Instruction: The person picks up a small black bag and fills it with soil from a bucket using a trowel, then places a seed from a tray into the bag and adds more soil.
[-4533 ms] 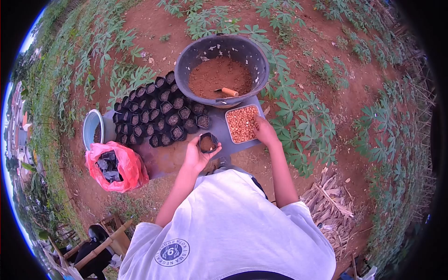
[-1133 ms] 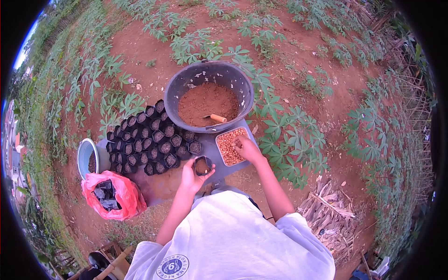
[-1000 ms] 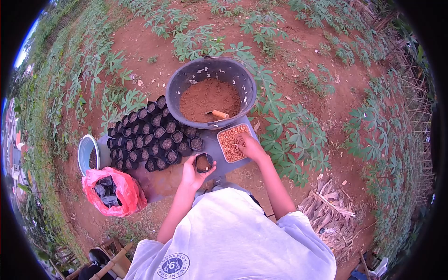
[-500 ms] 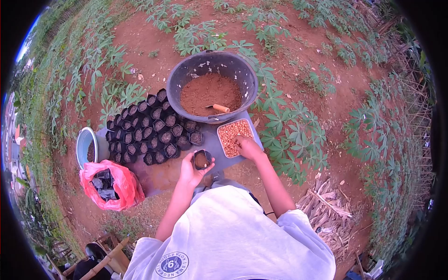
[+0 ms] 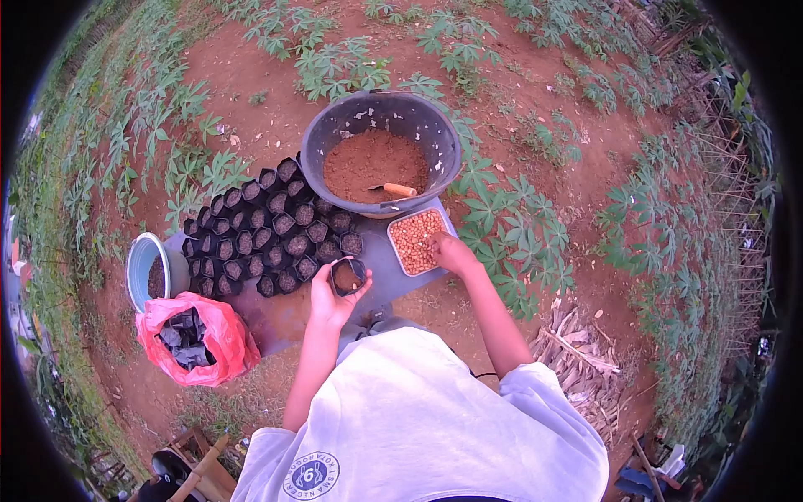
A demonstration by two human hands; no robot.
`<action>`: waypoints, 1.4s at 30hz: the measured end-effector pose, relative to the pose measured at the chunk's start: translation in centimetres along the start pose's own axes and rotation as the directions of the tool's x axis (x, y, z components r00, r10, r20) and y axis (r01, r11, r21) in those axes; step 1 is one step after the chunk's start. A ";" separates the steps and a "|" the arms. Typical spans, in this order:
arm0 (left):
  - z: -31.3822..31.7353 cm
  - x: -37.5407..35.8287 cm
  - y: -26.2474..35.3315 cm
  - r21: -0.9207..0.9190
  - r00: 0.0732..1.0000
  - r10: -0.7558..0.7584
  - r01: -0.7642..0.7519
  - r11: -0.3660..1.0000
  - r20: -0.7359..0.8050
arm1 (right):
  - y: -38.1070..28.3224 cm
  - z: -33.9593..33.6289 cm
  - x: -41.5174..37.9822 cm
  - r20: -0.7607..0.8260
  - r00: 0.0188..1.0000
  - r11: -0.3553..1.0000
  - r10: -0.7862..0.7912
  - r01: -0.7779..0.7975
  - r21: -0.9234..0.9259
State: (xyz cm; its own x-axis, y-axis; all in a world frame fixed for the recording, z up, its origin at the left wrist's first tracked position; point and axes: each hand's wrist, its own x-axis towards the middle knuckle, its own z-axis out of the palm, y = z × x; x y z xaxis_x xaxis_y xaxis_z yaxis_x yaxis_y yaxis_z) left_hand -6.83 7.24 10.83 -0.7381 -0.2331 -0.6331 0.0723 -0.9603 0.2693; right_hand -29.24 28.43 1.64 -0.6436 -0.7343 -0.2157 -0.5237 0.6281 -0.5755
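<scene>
My left hand (image 5: 332,303) is wrapped round a small black planting bag (image 5: 347,277) with brown soil inside, its mouth tilted up toward me. At the right edge of a white plastic tub (image 5: 401,264) full of orange corn kernels (image 5: 412,243), my right hand (image 5: 452,253) has its fingers pinched together. Whatever sits between those fingertips is too small to make out. Left of the held bag, rows of black planting bags (image 5: 268,222) filled with darker soil stand packed on the table (image 5: 381,272).
Behind the tub stands a big black bucket (image 5: 311,142) of reddish soil with a wooden-handled trowel (image 5: 398,190). To the left are a pale blue pail (image 5: 176,272) and a red plastic bag (image 5: 236,343) holding black bags. Leafy plants (image 5: 523,238) grow around the table.
My right hand has drawn back from among the kernels to the tub's right edge, its fingers now closed together. My left hand still holds the planting bag, now tilted a little more.
</scene>
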 end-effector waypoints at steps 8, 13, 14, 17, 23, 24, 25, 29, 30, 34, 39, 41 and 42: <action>-0.9 -0.3 1.8 -0.017 1.000 -0.020 0.021 1.000 0.014 | -1.6 0.4 -0.5 0.125 0.991 0.989 0.038 -0.019 -0.147; -1.2 -0.2 2.2 -0.005 0.996 -0.062 0.062 0.998 0.058 | -1.6 1.0 -0.3 0.088 0.995 0.989 0.044 -0.031 -0.147; -1.3 -0.2 2.3 -0.002 0.996 -0.063 0.063 0.998 0.058 | -2.1 0.9 -0.5 0.091 0.994 0.989 0.064 -0.051 -0.139; -1.3 -0.6 2.5 0.016 0.996 -0.063 0.062 0.998 0.062 | -2.0 1.2 -0.3 0.099 0.985 0.987 0.139 -0.130 -0.096; -2.4 -0.8 3.1 0.010 0.991 -0.090 0.089 0.996 0.100 | -2.2 1.9 -0.7 0.016 0.988 0.979 0.156 -0.153 -0.133; -2.1 -0.9 3.2 0.031 0.993 -0.092 0.090 0.996 0.076 | -2.0 2.1 -0.7 0.023 0.988 0.980 0.154 -0.149 -0.128; -2.0 -1.0 3.2 0.050 0.994 -0.092 0.090 0.995 0.053 | -1.9 2.2 -0.8 -0.016 0.991 0.987 0.130 -0.131 -0.090; -1.6 -1.3 2.8 0.064 0.996 -0.083 0.081 0.995 0.040 | -1.2 2.4 -0.6 -0.039 0.994 0.991 0.104 -0.107 -0.081; -1.6 -1.3 2.7 0.064 0.995 -0.087 0.085 0.994 0.043 | -1.0 2.3 -0.6 -0.037 0.994 0.991 0.102 -0.105 -0.078; -1.6 -0.6 1.9 0.030 0.991 -0.122 0.120 0.992 0.059 | -0.4 2.4 -0.6 -0.021 0.996 0.996 0.084 -0.084 0.006; -1.4 1.2 0.3 -0.144 0.982 -0.186 0.187 0.972 0.024 | -0.7 1.3 0.3 -0.016 0.996 0.972 0.088 -0.082 0.218; -0.7 2.0 -0.8 -0.148 0.986 -0.164 0.165 0.975 0.020 | -0.9 0.7 0.5 0.043 0.980 0.887 0.192 -0.192 0.421; -0.2 2.3 -1.3 -0.136 0.988 -0.151 0.150 0.979 -0.001 | -0.8 0.3 0.6 0.014 0.994 0.891 0.113 -0.107 0.441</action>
State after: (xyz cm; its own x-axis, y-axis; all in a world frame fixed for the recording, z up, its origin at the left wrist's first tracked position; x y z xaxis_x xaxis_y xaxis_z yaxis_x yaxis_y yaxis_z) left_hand -8.50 7.90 8.86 -0.7395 -0.0853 -0.6677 0.0514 -0.9962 0.0704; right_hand -29.01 27.36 1.74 -0.6907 -0.6623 -0.2904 -0.1513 0.5250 -0.8376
